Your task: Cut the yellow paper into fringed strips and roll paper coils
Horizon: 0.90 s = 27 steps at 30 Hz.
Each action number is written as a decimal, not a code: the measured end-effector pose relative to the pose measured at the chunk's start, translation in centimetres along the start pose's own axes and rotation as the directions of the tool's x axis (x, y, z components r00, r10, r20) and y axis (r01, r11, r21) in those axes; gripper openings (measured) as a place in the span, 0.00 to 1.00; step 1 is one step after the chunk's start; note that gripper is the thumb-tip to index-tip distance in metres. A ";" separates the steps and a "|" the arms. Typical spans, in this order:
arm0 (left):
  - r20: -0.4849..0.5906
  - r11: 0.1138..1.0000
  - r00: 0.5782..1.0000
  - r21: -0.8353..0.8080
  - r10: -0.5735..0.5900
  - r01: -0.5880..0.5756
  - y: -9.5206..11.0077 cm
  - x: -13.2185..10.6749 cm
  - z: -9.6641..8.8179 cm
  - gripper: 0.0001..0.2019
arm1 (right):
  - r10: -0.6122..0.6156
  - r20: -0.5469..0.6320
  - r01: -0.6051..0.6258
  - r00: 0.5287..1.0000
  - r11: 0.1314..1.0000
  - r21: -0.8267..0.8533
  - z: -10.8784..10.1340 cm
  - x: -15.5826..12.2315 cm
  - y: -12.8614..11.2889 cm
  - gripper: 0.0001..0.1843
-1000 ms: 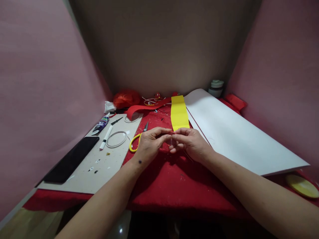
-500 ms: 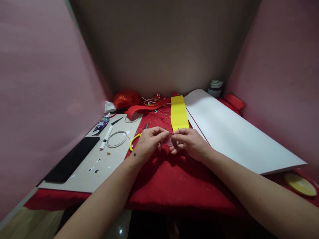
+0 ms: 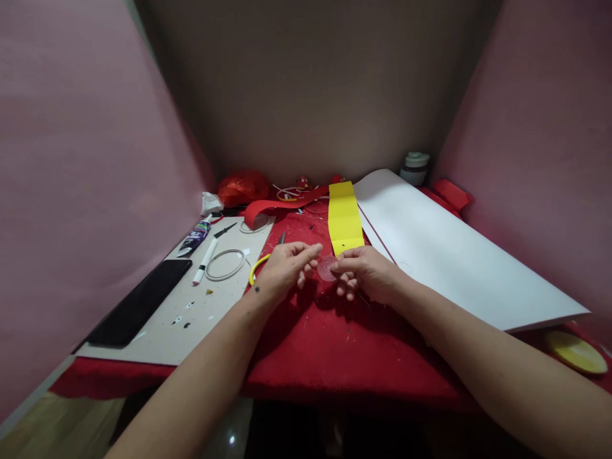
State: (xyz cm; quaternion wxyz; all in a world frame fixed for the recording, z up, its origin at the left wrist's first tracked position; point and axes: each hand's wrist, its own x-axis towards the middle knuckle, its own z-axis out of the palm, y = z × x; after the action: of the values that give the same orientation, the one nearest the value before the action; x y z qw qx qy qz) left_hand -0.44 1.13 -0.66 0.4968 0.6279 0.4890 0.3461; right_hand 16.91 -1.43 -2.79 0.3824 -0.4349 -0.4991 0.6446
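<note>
Over the red cloth, a small round reddish disc (image 3: 327,269) with a ringed, see-through-looking face is pinched at its right edge by my right hand (image 3: 366,273). The other fingers of that hand curl loosely below. Beside the disc's left edge is my left hand (image 3: 289,264), its thumb and fingers stretched toward it and slightly apart; nothing shows between them. Just behind the left hand lie yellow-handled scissors (image 3: 259,268), partly covered by it. A ribbed yellow strip (image 3: 345,213) of corrugated paper lies beyond the right hand.
On the left, a grey board (image 3: 157,344) bears a black phone (image 3: 141,303), a glue tube (image 3: 195,238), a white marker (image 3: 205,261) and a pale coil (image 3: 225,265). A red strip (image 3: 280,207) curls behind. At right lie a white sheet (image 3: 459,255) and a yellow disc (image 3: 576,352).
My left fingers have come off the disc, and its face shows more fully now. The right hand still pinches it, a little further right.
</note>
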 end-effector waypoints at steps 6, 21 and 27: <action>-0.154 0.999 0.987 0.031 0.039 -0.035 0.0 0.4 -0.3 0.14 | 0.086 0.088 0.010 0.992 0.655 -0.755 0.4 -1.1 -1.4 0.13; -0.480 0.920 0.851 -0.197 0.211 -0.339 -0.7 1.8 -1.1 0.15 | -0.249 0.445 0.458 0.860 -0.009 -0.889 5.0 -0.4 1.6 0.52; -0.437 0.919 0.872 -0.206 0.221 -0.336 -0.8 1.9 -0.8 0.16 | -0.249 0.419 0.429 0.873 -0.014 -0.903 4.5 -0.4 2.5 0.51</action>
State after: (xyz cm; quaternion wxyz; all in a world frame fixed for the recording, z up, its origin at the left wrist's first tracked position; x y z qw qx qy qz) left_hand -0.90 3.17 -1.35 0.4112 0.5316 0.4317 0.6016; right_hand 12.65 -3.72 -4.64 0.0989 -0.3954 -0.9116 0.0532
